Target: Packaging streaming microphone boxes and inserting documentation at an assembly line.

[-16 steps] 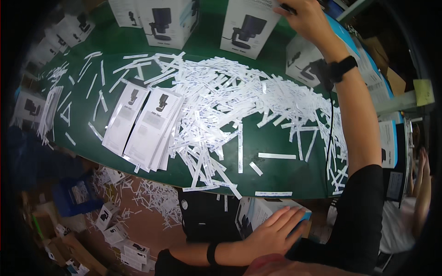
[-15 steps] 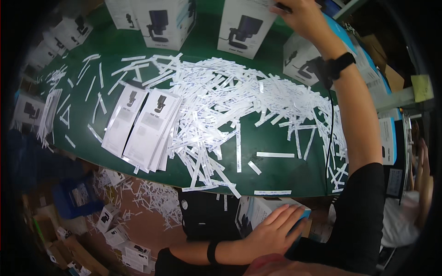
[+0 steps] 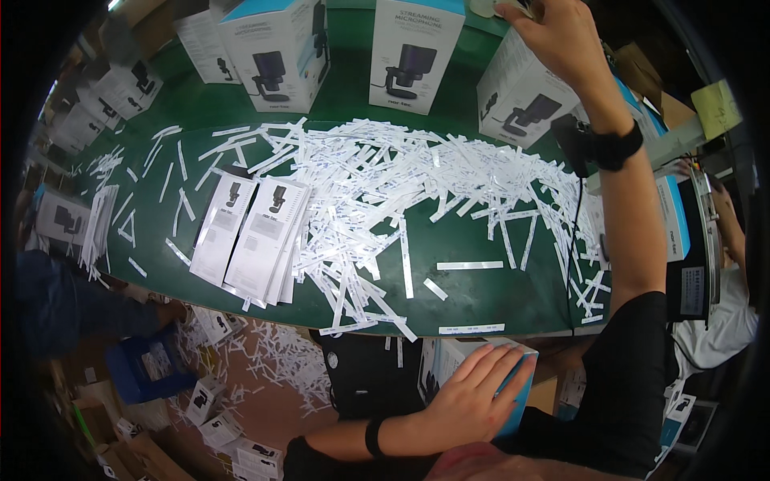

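A left hand is resting across one white-and-blue box at lower centre, beside the table; its grip is lying flat on top, fingers extended. A right hand is hanging at the upper right, fingers curling at the frame's top; whether this grip is clamping anything, I cannot tell. Four white boxes are standing along the upper part, each showing a dark microphone picture; the two middle ones are also carrying clear grey lettering above it. Two piles of leaflets are lying left of centre, their small print too fine to read. White paper strips, too many to count, are spreading across the middle, bearing blue print. The table's near edge is curving below them; bare green is showing right of centre around a few loose strips, and between the two middle boxes.
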A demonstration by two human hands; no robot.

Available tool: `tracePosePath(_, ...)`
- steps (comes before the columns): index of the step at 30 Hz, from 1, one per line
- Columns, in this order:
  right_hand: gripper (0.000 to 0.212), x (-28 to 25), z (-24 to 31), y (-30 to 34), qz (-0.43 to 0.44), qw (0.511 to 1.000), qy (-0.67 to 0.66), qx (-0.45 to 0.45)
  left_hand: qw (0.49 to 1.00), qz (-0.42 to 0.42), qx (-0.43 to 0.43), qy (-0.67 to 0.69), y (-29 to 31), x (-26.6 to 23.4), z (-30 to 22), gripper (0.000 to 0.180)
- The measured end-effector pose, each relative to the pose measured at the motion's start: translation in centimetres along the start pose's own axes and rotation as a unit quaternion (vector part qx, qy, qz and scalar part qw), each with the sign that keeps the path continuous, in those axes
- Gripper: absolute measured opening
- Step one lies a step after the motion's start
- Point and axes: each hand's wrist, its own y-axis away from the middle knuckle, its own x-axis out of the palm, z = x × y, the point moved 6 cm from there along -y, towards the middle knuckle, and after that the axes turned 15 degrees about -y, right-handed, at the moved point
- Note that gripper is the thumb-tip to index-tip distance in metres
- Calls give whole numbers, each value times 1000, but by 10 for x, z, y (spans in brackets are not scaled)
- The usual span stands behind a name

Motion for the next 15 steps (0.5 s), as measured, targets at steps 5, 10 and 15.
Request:
tracePosePath(5, 41, -27, 31, 38, 100, 980, 105, -136, 998, 9, -30, -58, -11, -3, -2, 76)
tracePosePath(10, 45, -31, 65, 74, 133, 976, 90, -148, 998, 13, -12, -56, -5, 1, -7, 76)
tracePosePath(15, 49, -41, 135, 166, 333, 933, -105, 88, 999, -20, -16, -34, 14, 4, -6, 75)
